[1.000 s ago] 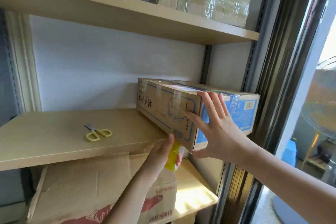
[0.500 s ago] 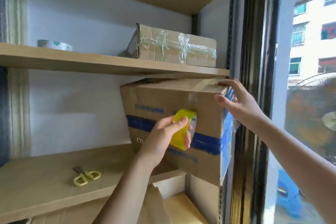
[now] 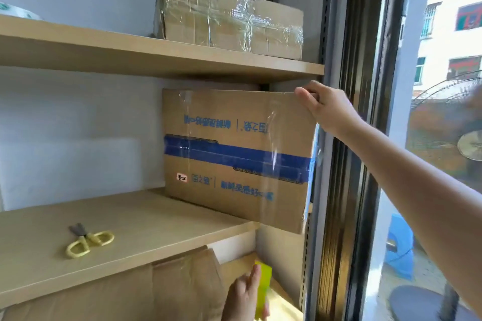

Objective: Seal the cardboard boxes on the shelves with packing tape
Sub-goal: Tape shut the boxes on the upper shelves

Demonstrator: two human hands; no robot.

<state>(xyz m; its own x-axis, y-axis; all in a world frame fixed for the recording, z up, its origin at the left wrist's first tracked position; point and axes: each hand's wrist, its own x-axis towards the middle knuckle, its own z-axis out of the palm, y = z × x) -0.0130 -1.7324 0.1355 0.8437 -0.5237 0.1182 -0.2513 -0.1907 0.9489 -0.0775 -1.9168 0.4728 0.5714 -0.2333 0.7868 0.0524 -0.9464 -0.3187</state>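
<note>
A cardboard box with a blue band (image 3: 234,154) stands tilted on the middle shelf (image 3: 146,227), its right end hanging past the shelf edge. A clear strip of tape runs down its front face near the right side. My right hand (image 3: 326,107) grips the box's top right corner. My left hand (image 3: 245,297) is low, below the box, holding a yellow tape dispenser (image 3: 262,289). Clear tape seems to stretch from the box's lower edge toward it. A second box wrapped in clear tape (image 3: 229,21) sits on the upper shelf.
Yellow-handled scissors (image 3: 88,240) lie on the middle shelf at the left. A tape roll (image 3: 15,12) sits at the far left of the upper shelf. Flattened cardboard (image 3: 130,289) fills the space under the middle shelf. A window frame (image 3: 347,138) stands right of the shelves.
The box has been tipped up onto its side. My left hand ran the dispenser down the front face and dropped below the box. My right hand moved to the top right corner.
</note>
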